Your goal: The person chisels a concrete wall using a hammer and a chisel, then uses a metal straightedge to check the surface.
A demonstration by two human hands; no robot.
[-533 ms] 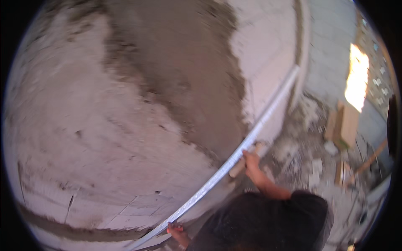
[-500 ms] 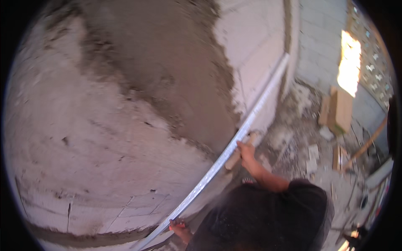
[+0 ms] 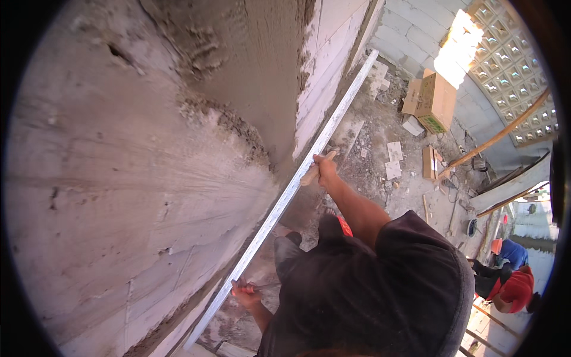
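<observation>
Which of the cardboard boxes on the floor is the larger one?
The larger cardboard box by the far block wall, upper right; the small flat box lies nearer the person, among rubble.

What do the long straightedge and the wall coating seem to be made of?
The long straightedge looks like aluminium: pale, silvery, with a dull sheen and a thin straight profile. The wall coating seems to be wet cement plaster: grey-brown, rough and grainy, with ragged edges over paler blocks.

left hand (image 3: 245, 293) low, fingers curled shut, arm bent; right hand (image 3: 326, 171) higher, clenched, arm stretched out
</observation>
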